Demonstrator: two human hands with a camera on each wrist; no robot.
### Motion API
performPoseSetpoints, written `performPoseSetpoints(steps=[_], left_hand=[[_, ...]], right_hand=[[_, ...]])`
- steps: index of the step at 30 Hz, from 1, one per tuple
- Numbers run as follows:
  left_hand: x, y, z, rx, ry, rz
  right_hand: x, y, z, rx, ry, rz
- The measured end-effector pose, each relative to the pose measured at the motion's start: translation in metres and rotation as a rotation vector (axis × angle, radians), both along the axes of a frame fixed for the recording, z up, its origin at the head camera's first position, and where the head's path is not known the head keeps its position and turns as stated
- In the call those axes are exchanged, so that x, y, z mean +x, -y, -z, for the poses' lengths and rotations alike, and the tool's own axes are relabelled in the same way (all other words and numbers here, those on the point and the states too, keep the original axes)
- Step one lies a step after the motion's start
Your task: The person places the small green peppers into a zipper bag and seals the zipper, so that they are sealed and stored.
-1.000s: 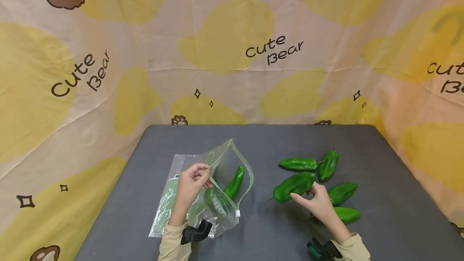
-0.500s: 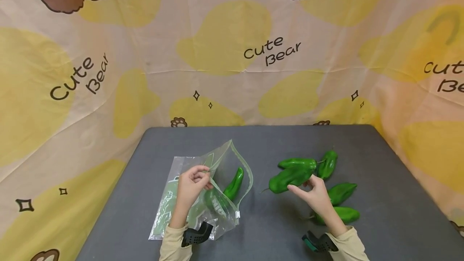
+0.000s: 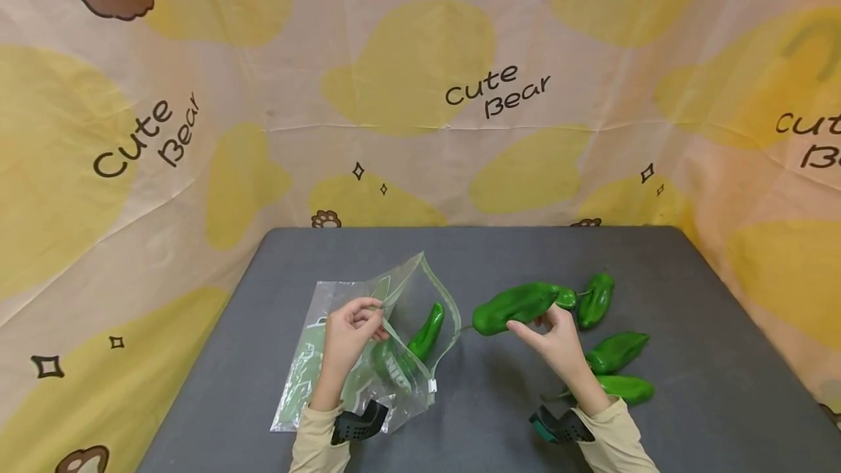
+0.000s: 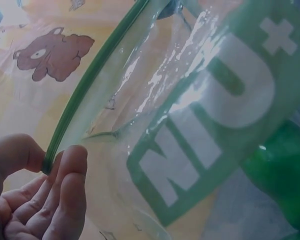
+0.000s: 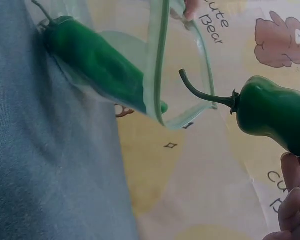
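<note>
My left hand [image 3: 351,338] pinches the green-edged lip of a clear zip bag [image 3: 302,363], whose mouth gapes toward the right. Inside the bag lies a green pepper [image 3: 427,332], its tip near the opening. White and green print shows on the bag's side in the left wrist view. My right hand [image 3: 558,338] grips another green pepper [image 3: 512,309] between thumb and fingers, raised over the table. This pepper's stem [image 5: 205,96] points left at the bag's mouth, close to its rim [image 5: 162,60] in the right wrist view.
Right of my right hand, several green peppers lie on the grey table [image 3: 473,429]: one upright pepper [image 3: 596,300] at the back, another pepper [image 3: 617,352] lower down and a front pepper [image 3: 627,388]. One more is partly covered by the held pepper. A patterned cloth [image 3: 407,93] hangs behind.
My right hand has lifted the pepper and carried it left and away from me, toward the bag's mouth. The left hand and the bag have stayed in place.
</note>
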State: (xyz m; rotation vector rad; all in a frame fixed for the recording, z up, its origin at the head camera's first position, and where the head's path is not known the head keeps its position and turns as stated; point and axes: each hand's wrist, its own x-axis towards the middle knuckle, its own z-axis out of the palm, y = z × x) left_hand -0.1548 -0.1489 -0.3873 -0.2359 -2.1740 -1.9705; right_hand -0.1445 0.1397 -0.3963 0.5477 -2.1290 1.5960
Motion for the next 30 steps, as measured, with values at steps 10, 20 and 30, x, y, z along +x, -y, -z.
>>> performPoseSetpoints(steps=[10, 20, 30], left_hand=[[0.001, -0.001, -0.002, 0.032, 0.034, -0.002], [0.001, -0.004, -0.002, 0.079, 0.048, 0.026], [0.002, 0.001, -0.003, 0.069, 0.015, 0.022]], right_hand=[[-0.006, 0.015, -0.007, 0.08, 0.042, -0.025], [-0.009, 0.024, -0.01, 0.13, 0.068, -0.064], [-0.011, 0.032, -0.011, 0.182, 0.08, -0.093]])
